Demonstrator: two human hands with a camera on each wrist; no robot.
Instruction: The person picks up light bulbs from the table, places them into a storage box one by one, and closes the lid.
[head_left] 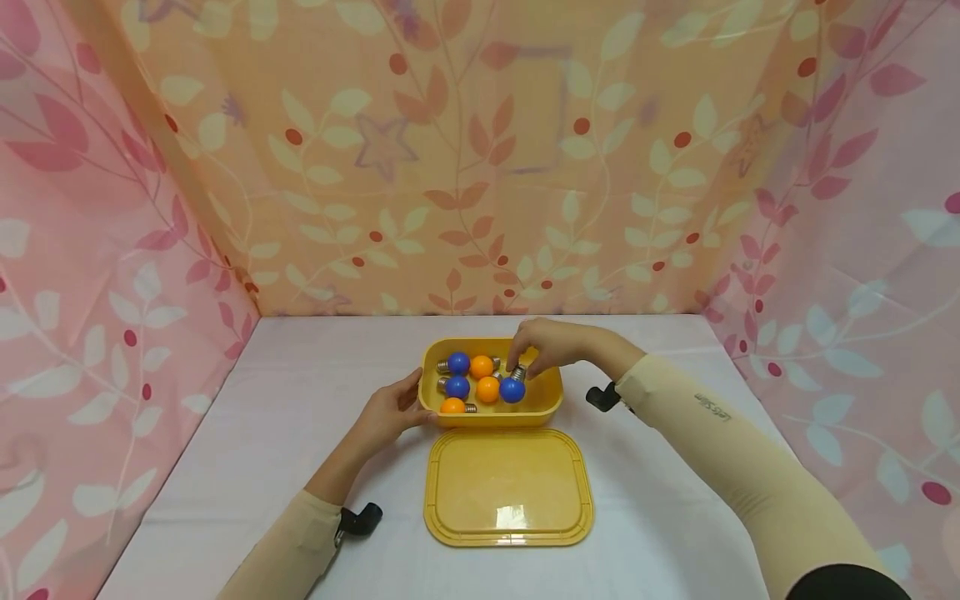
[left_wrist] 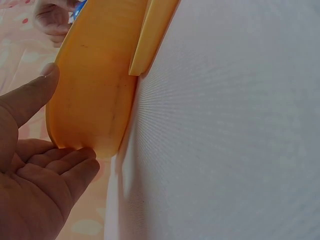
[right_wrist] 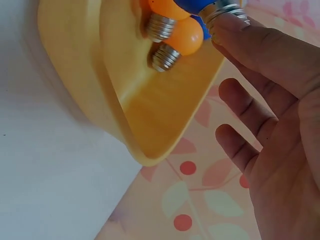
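A yellow plastic box (head_left: 467,421) holds small light bulbs with silver screw bases. On its left side lie two blue bulbs (head_left: 458,363) and three orange bulbs (head_left: 488,389). My right hand (head_left: 551,343), reaching in over the far right rim, pinches another blue bulb (head_left: 512,390) by its metal base, the round end pointing down. The right wrist view shows thumb and forefinger on that base, with the other fingers (right_wrist: 235,145) spread away. At the box's front left corner, my left hand (head_left: 392,414) holds the wall between its thumb (left_wrist: 37,95) and bent fingers.
A yellow lid (head_left: 510,487) lies flat right in front of the box. White cloth (head_left: 300,433) covers the table. Behind it hangs an orange leaf-patterned curtain (head_left: 465,167), with pink patterned cloth (head_left: 97,333) at both sides.
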